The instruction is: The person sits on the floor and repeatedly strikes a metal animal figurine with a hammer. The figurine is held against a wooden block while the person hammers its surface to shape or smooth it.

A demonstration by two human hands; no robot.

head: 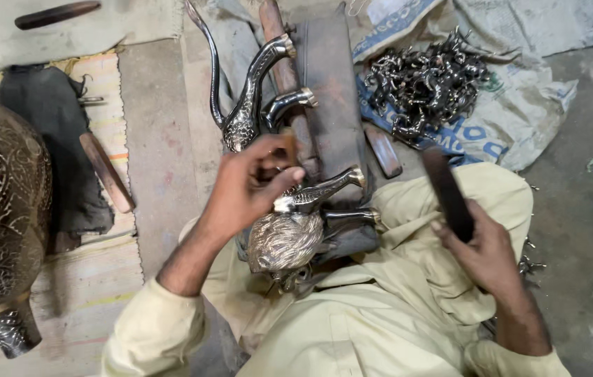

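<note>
Your left hand (251,183) closed on a small tool over the brass animal figure (289,234) in your lap, your right hand (481,248) gripping a dark hammer (446,192), metal pieces (425,84) on sacking beyond.

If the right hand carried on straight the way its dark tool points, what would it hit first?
The right hand aims its dark bar up and left; first in line looks like the small wooden piece, then the chain pile. Depth is unclear.

A crumpled white woven sack (520,105) with blue printing is lying on the floor at upper right, carrying a pile of dark metal pieces (425,84).
</note>
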